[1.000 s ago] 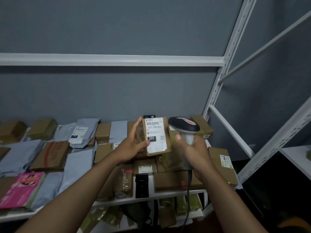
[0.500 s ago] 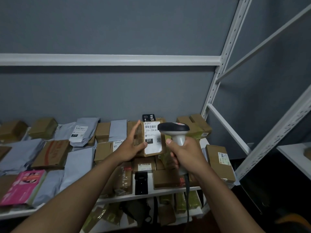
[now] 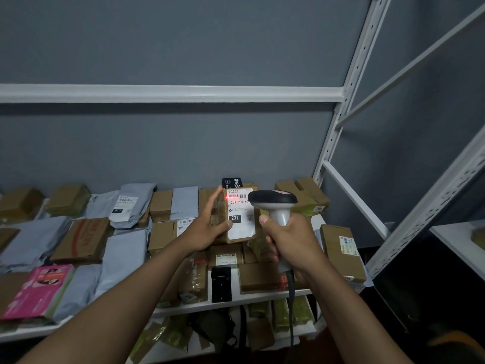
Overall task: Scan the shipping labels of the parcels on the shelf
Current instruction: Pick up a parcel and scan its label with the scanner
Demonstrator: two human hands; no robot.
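Fingers [image 3: 215, 199] of my left hand [image 3: 207, 228] are stretching up along the left side of a small cardboard parcel [image 3: 237, 215], thumb pressing at its lower front edge, so I am holding it upright above the shelf [image 3: 236, 300] with its white shipping label [image 3: 241, 215] facing me. My right hand [image 3: 291, 243] is wrapping its fingers round the grey handle of the barcode scanner [image 3: 273, 203], whose dark head is sitting just beside the label's right edge and covering part of it. A thin red line is glowing across the barcode near the label's top; below it I am reading "231-239" and a black box with "231". The scanner's cable [image 3: 290, 306] is hanging down from under my right wrist.

Around and beneath the held parcel, the shelf is carrying many others: brown boxes, grey mailer bags [image 3: 123, 256], a pink package [image 3: 39, 287] at the near left and a small black box [image 3: 221, 284] at the front edge. A long brown box [image 3: 341, 252] is lying at the right end. More packages are showing on the tier below.
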